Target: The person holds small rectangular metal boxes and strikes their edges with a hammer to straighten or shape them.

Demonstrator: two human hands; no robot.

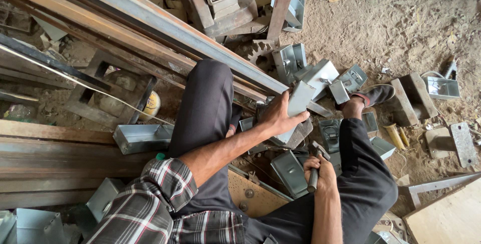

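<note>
Seated on the dirt floor [381, 28], left hand [278, 118] steadies a folded grey sheet-metal bracket [299, 98]; right hand [320, 171] clenches a dark-handled hammer [314, 166], seemingly mid-hammering, needing an aimed blow.

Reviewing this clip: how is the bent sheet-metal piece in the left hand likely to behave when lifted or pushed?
The sheet-metal piece looks thin and folded, so it is probably stiff yet fairly light; the left hand holds it up alone. Its smooth grey faces may be slippery. Flat sides suggest it would slide, not roll. The right hand grips a hammer.
</note>
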